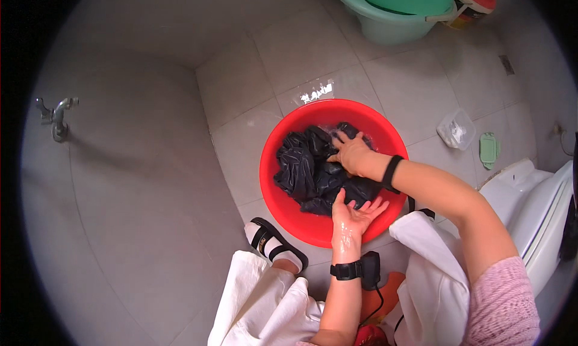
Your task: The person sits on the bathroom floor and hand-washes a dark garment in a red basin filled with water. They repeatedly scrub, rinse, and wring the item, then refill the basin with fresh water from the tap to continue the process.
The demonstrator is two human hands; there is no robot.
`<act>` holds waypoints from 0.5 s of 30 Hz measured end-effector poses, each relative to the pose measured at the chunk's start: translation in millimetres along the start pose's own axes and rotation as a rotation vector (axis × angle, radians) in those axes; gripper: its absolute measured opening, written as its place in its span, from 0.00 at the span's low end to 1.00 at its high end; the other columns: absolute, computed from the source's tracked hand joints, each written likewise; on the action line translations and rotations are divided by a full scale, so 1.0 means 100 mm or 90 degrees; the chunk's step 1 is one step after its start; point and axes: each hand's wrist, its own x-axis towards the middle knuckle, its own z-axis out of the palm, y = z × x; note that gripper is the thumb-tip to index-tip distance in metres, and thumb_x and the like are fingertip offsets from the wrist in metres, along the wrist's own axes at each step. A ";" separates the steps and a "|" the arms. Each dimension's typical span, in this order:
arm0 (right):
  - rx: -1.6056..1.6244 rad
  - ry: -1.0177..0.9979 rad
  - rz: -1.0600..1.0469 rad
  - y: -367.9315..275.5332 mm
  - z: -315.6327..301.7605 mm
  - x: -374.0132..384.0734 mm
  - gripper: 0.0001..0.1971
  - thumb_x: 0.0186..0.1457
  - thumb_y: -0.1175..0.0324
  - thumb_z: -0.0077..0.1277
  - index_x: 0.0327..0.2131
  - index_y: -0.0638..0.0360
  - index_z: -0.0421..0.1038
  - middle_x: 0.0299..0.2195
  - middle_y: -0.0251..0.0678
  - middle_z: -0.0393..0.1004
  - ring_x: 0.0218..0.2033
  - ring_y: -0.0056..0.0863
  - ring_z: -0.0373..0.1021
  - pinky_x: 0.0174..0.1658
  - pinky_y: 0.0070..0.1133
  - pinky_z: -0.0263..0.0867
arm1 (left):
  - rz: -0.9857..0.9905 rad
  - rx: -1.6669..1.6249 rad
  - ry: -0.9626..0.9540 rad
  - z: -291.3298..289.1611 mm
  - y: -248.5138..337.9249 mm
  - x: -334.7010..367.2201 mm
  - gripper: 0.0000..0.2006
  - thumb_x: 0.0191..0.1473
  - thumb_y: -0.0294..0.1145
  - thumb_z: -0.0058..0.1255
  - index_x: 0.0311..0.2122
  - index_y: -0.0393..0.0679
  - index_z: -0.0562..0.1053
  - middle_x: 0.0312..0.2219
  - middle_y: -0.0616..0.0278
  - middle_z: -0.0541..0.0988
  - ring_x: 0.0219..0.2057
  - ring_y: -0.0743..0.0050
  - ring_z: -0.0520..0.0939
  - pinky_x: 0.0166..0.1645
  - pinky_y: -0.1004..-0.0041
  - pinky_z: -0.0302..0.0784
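A red plastic basin [272, 197] sits on the tiled floor in front of me. Wet black clothing [299, 168] lies bunched inside it, with a little water and foam at the far side. My right hand [354, 153] rests on the cloth, back up and fingers spread. Lower down, over the basin's near part, my left hand [355, 216] is turned palm up with its fingers apart. It holds nothing, and its wrist glistens with water. Each wrist wears a black strap; a small black box hangs by the left one.
A wall tap [59, 118] is at far left. Green tubs [391, 18] and a red-lidded bucket [475, 6] stand at the back. A clear plastic container [456, 129] and a green soap dish [489, 150] lie on the floor near the white toilet [542, 207].
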 end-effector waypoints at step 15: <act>0.484 0.290 -0.210 -0.94 -0.32 -0.98 0.16 0.47 0.54 0.61 0.33 0.56 0.82 0.30 0.51 0.79 0.32 0.53 0.76 0.38 0.36 0.73 | 0.581 0.185 -0.472 -0.54 0.41 0.71 0.21 0.67 0.45 0.41 0.60 0.47 0.66 0.52 0.58 0.76 0.49 0.67 0.78 0.57 0.62 0.75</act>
